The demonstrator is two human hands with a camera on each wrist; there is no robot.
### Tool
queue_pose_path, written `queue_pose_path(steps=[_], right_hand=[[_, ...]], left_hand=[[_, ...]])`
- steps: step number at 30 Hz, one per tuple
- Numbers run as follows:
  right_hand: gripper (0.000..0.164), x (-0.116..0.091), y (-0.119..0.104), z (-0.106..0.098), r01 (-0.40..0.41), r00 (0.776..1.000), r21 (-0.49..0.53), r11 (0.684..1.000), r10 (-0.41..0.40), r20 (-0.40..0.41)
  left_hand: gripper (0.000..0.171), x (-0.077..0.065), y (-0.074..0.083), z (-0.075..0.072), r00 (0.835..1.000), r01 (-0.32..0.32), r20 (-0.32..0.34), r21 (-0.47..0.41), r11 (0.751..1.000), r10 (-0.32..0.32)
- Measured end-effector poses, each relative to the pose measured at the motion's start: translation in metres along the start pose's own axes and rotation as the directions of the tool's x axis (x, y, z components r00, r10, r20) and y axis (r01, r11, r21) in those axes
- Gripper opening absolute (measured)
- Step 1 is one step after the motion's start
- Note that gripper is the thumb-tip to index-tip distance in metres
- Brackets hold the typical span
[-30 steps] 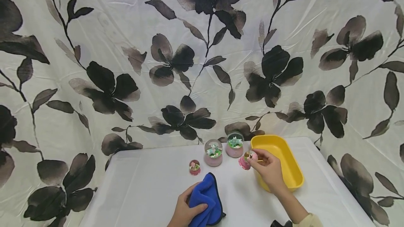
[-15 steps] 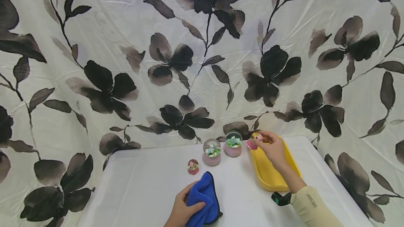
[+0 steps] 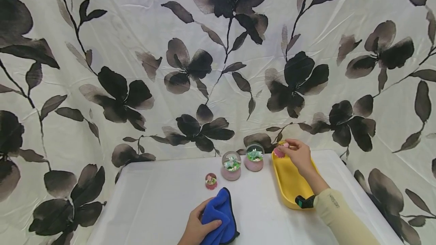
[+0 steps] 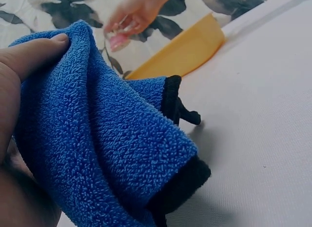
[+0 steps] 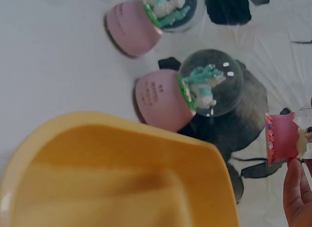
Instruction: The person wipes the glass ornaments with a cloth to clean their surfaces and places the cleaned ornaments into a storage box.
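Observation:
My right hand pinches a small pink-based snow globe above the far end of the yellow tub. In the right wrist view that snow globe appears at the right edge, partly cut off, with fingers below it. My left hand grips a folded blue cloth with black edging, low over the front of the table. In the left wrist view the thumb lies across the cloth. Part of the left hand is hidden behind the cloth.
Two larger snow globes with pink bases, one and another, stand left of the tub. A second small snow globe sits further left. The white table meets a floral curtain at its back edge.
My right hand has carried the small snow globe back and to the right, from beside the tub to above its far end. The left hand still holds the cloth in nearly the same place.

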State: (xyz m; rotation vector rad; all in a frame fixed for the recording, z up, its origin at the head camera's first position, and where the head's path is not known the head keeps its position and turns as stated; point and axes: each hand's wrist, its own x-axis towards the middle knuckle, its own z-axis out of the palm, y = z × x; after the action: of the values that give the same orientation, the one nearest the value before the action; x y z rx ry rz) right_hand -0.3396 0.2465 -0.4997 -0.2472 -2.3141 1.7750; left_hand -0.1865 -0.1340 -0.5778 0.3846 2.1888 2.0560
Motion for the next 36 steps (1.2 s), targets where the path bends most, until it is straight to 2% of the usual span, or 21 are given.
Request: queue_pose_path(steps=[10,15,22,30,36], right_hand=[[0.057,0.015,0.013,0.002,-0.083,0.997,0.009,0.996,0.083,-0.007],[0.057,0.021,0.022,0.004,-0.122,0.992,0.01,0.993,0.122,-0.023],[0.057,0.023,0.034,0.006,-0.117,0.993,0.015,0.993,0.117,-0.019],[0.057,0.028,0.049,0.013,-0.142,0.989,-0.053,0.988,0.141,-0.035],[0.057,0.03,0.058,0.016,-0.155,0.987,-0.067,0.986,0.152,-0.045]], left_hand=[[0.061,0.001,-0.003,0.0,1.0,-0.007,0.021,0.016,1.0,0.006],[0.063,0.002,-0.002,-0.001,1.0,0.012,0.017,0.023,1.0,-0.012],[0.063,0.0,-0.004,-0.001,0.999,0.032,0.02,0.038,0.999,-0.032],[0.063,0.001,-0.006,-0.001,0.999,0.039,0.017,0.03,0.999,-0.04],[0.063,0.0,-0.007,-0.001,0.999,0.05,0.019,0.02,0.999,-0.05]])
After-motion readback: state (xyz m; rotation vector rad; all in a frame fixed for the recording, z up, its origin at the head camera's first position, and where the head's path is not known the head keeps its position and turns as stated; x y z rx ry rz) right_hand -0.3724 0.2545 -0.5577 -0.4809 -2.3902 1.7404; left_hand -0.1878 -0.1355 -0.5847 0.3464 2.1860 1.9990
